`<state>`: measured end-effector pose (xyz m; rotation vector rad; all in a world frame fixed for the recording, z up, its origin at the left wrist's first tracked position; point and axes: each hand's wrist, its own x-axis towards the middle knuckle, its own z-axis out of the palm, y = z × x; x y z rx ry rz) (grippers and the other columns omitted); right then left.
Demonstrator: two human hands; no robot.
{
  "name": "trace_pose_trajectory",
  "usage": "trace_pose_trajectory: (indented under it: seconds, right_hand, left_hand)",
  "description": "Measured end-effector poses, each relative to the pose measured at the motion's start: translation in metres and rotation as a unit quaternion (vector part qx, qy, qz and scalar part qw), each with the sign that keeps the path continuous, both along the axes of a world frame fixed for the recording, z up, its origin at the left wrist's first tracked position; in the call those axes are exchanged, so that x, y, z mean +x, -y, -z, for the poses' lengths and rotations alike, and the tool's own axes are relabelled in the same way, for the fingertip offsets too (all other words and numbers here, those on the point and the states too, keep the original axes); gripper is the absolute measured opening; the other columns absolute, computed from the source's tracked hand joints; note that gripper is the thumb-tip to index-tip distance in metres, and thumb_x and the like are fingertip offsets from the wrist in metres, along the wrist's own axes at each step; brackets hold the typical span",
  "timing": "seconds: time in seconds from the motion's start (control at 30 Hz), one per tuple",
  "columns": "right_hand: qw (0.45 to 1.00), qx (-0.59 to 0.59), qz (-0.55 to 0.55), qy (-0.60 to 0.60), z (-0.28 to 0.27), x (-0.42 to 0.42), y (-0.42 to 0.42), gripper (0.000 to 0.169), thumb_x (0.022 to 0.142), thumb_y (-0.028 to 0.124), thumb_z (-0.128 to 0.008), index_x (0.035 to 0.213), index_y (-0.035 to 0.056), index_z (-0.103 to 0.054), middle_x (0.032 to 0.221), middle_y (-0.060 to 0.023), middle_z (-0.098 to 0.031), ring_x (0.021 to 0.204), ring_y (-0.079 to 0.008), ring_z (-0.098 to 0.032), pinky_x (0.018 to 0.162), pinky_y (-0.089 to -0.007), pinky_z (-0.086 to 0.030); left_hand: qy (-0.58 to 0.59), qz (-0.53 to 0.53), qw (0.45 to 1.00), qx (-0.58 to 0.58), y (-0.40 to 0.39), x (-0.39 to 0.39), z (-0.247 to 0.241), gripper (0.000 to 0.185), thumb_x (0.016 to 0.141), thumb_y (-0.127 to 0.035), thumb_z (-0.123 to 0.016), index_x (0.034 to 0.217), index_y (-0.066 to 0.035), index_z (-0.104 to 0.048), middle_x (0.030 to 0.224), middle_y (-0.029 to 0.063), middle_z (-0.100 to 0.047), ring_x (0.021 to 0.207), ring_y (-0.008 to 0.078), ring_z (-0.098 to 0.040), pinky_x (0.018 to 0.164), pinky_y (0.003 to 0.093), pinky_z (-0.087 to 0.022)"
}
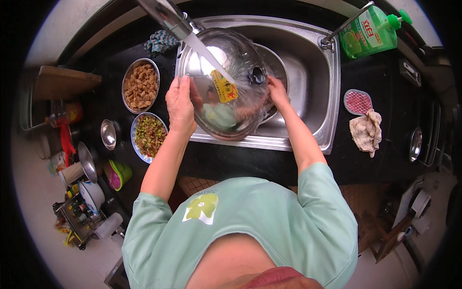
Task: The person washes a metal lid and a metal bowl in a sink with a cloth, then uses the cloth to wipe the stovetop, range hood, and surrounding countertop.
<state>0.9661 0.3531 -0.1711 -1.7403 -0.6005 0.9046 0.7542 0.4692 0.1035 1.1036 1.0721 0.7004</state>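
Observation:
Over a stainless steel sink [311, 108], both my hands hold a large domed metal pot lid [202, 72] with a black knob hole or knob [257, 76] and a yellow sticker. My left hand [180, 104] grips the lid's left rim, thumb on top. My right hand [278, 93] is at its right edge, the fingers partly hidden by splashing water. A stream from the faucet [169, 20] runs onto the lid. Beneath it, a round metal pot or basin [278, 65] shows in the sink.
Left of the sink stand a bowl of browned pieces [140, 86], a plate of chopped green food [149, 137], a small metal bowl [108, 134] and a patterned cloth [161, 41]. To the right are a green dish soap bottle [368, 34], a pink scrub sponge [357, 102] and a crumpled rag [366, 133].

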Motion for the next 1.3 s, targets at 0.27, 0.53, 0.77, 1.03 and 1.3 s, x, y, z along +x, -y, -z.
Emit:
trace_pose_trajectory:
  seconds: [0.27, 0.53, 0.77, 1.03, 1.3]
  right_hand:
    - [0.803, -0.231, -0.292, 0.466, -0.042, -0.044, -0.005, 0.033, 0.081, 0.017, -0.048, 0.113, 0.0242, -0.051, 0.138, -0.0169, -0.025, 0.130, -0.0362, -0.016, 0.093, -0.0600, -0.026]
    - [0.995, -0.038, 0.079, 0.036, -0.044, 0.020, -0.027, 0.038, 0.069, 0.003, -0.049, 0.106, 0.0102, -0.056, 0.098, -0.0144, -0.060, 0.092, -0.0259, -0.056, 0.082, -0.0294, -0.042]
    - [0.965, 0.250, 0.073, 0.003, -0.143, -0.001, -0.065, 0.028, 0.069, 0.008, -0.047, 0.094, 0.0082, -0.060, 0.102, -0.0096, -0.053, 0.097, -0.0217, -0.049, 0.086, -0.0290, -0.038]
    - [0.825, 0.323, -0.105, 0.452, -0.228, -0.020, -0.068, 0.021, 0.061, 0.021, -0.054, 0.080, 0.0213, -0.064, 0.101, -0.0013, -0.051, 0.103, -0.0202, -0.045, 0.084, -0.0365, -0.029]
    - [0.956, 0.277, -0.072, -0.060, -0.185, 0.062, -0.078, 0.021, 0.074, 0.006, -0.050, 0.092, 0.0011, -0.060, 0.097, -0.0034, -0.057, 0.093, -0.0115, -0.052, 0.086, -0.0244, -0.040]
  left_hand:
    - [0.031, 0.008, 0.997, 0.065, 0.000, 0.008, -0.007, 0.018, 0.091, -0.022, -0.047, 0.091, -0.005, -0.052, 0.073, -0.0046, -0.050, 0.060, 0.0009, -0.043, 0.057, 0.0172, -0.044]
    - [-0.048, 0.089, 0.982, 0.158, 0.006, 0.020, 0.026, 0.030, 0.092, -0.023, -0.045, 0.109, 0.001, -0.051, 0.081, -0.0005, -0.055, 0.068, 0.0051, -0.048, 0.061, 0.0192, -0.040]
    - [-0.129, 0.115, 0.953, 0.250, 0.012, 0.038, 0.034, 0.033, 0.091, -0.020, -0.046, 0.112, 0.005, -0.049, 0.083, 0.0061, -0.056, 0.077, 0.0095, -0.048, 0.069, 0.0239, -0.041]
    - [-0.053, 0.170, 0.949, 0.260, -0.002, 0.035, 0.028, 0.030, 0.093, -0.021, -0.043, 0.108, 0.003, -0.053, 0.069, -0.0017, -0.049, 0.064, 0.0054, -0.042, 0.057, 0.0209, -0.037]
    - [-0.070, 0.194, 0.932, 0.297, 0.008, 0.025, 0.016, 0.024, 0.090, -0.016, -0.048, 0.105, 0.003, -0.055, 0.067, -0.0035, -0.047, 0.062, 0.0041, -0.038, 0.054, 0.0187, -0.033]
